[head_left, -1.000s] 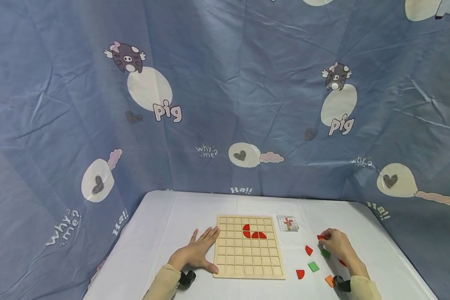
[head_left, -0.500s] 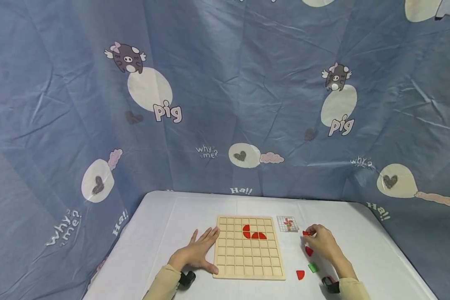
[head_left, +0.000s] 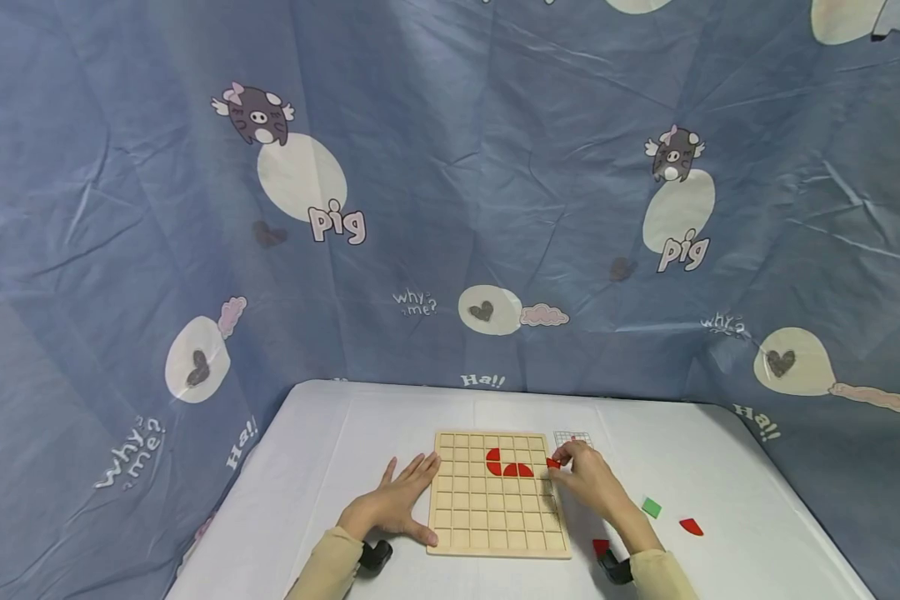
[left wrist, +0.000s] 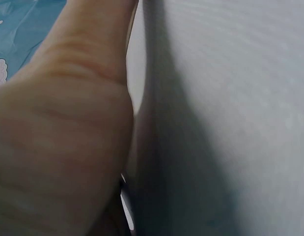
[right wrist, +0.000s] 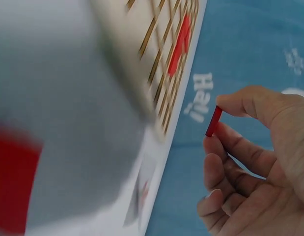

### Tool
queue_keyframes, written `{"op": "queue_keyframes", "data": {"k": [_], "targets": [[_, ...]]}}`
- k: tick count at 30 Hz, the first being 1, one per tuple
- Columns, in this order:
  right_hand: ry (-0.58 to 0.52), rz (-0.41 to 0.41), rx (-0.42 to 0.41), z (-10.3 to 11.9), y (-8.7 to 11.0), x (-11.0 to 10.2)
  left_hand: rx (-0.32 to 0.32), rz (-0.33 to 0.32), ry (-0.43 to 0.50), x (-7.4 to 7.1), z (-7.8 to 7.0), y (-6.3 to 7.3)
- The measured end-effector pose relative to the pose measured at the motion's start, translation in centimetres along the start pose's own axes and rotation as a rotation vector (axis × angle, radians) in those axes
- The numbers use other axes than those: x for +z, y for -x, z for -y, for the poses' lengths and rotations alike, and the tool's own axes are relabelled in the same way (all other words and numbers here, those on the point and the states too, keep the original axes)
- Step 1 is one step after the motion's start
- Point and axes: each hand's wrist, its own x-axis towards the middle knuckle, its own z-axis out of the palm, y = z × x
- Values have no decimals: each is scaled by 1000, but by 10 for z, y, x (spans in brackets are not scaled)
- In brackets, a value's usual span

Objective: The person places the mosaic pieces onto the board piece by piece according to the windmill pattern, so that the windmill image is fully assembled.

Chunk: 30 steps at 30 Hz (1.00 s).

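Note:
A wooden grid board (head_left: pixel 487 523) lies on the white table, with several red quarter-circle tiles (head_left: pixel 525 471) set in its upper squares. My left hand (head_left: pixel 397 502) rests flat with spread fingers at the board's left edge, fingertips and thumb touching it. Between thumb and fingertips, my right hand (head_left: pixel 591 479) pinches a red tile (right wrist: pixel 214 121), seen edge-on in the right wrist view. That hand is at the board's right edge, near the upper rows. It partly covers a small picture card (head_left: pixel 567 436) with a printed grid.
Right of the board lie a green square tile (head_left: pixel 651 507) and a loose red tile (head_left: pixel 692 527). Another red tile (head_left: pixel 601 547) sits beside the black camera (head_left: pixel 615 568) on the right wrist. A blue patterned curtain (head_left: pixel 420 208) hangs behind the table.
My right hand has carried the red tile leftward from the loose pieces to the board's right edge, now covering part of the card. The left hand has stayed in place.

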Motion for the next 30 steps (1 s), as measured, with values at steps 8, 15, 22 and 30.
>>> {"op": "queue_keyframes", "data": {"k": [8,15,22,30], "targets": [[-8,55,-105,32,-4,30,1,2,3,0,1,0],[1,128,-162,53,-10,55,7,7,-4,-1,1,0],[-13,148,-194,66,-11,70,14,2,-12,-1,1,0],[7,179,-193,71,-13,84,17,-4,-4,0,1,0]]}}
